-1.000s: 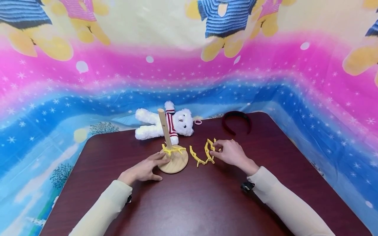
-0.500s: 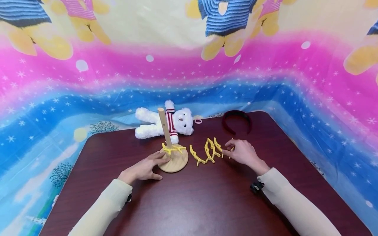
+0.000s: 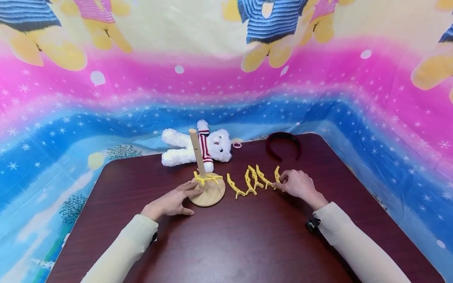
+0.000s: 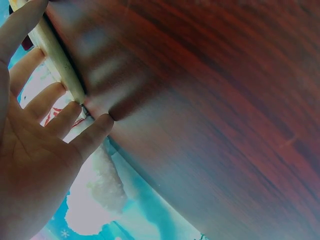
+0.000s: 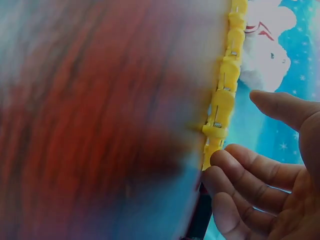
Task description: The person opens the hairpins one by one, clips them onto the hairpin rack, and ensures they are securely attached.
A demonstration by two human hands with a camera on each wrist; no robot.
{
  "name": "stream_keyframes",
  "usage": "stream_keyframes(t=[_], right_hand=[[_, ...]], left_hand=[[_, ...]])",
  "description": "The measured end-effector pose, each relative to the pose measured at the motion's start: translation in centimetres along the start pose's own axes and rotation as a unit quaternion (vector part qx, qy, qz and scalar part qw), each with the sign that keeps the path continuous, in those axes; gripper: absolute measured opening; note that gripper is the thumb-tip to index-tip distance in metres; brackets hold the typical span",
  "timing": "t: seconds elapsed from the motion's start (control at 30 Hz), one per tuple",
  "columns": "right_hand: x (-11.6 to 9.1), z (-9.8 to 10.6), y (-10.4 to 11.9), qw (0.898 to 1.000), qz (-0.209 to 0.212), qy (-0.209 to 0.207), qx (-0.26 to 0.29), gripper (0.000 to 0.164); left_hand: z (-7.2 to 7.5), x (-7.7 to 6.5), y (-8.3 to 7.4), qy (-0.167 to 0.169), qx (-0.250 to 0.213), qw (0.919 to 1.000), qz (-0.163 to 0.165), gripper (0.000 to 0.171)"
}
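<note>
My left hand [image 3: 172, 202] rests with extended fingers at the left rim of a round wooden base [image 3: 211, 199]. From this base rises a wooden post [image 3: 197, 151], with a yellow branching piece [image 3: 212, 179] around its foot. To the right, several yellow forked pieces [image 3: 234, 186] stand in a row on the table. My right hand [image 3: 300, 185] is at the row's right end, beside the last yellow piece [image 3: 277, 173], partly covering it. In the right wrist view, its thumb is apart from the bent fingers, whose tips are close to yellow segments [image 5: 222, 107] with small metal springs.
A white teddy bear [image 3: 219, 145] in a striped top lies behind the post. A small pink ring [image 3: 237, 145] lies near its head, and a dark red headband [image 3: 283, 145] sits at the back right. Patterned cloth [image 3: 212, 90] hangs around the dark table [image 3: 226, 247].
My right hand has moved to the right along the yellow pieces, uncovering more of the row. My left hand has stayed at the wooden base.
</note>
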State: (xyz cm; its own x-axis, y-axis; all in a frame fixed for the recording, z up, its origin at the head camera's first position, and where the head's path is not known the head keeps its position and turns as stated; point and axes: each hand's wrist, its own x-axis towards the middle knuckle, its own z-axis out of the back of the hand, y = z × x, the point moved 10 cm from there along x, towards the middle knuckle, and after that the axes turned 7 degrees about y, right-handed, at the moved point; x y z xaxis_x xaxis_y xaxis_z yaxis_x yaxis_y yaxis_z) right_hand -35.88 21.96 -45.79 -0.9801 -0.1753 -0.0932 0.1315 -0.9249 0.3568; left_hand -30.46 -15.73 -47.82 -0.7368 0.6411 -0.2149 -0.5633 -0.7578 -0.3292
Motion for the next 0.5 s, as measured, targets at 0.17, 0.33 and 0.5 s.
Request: stream_keyframes(t=[0.17, 0.33, 0.5], right_hand=[[0.1, -0.4, -0.4, 1.0, -0.015, 0.016, -0.016, 0.04], [0.3, -0.9, -0.6, 0.999, -0.027, 0.026, -0.038, 0.037], [0.5, -1.2, -0.5, 0.998, -0.016, 0.039, -0.047, 0.035]], left_hand=[[0.0, 0.0, 0.0, 0.0, -0.002, 1.0, 0.0, 0.079], [0.0, 0.0, 0.0, 0.002, -0.003, 1.0, 0.002, 0.079], [0.1, 0.0, -0.1, 0.003, -0.003, 1.0, 0.001, 0.079]])
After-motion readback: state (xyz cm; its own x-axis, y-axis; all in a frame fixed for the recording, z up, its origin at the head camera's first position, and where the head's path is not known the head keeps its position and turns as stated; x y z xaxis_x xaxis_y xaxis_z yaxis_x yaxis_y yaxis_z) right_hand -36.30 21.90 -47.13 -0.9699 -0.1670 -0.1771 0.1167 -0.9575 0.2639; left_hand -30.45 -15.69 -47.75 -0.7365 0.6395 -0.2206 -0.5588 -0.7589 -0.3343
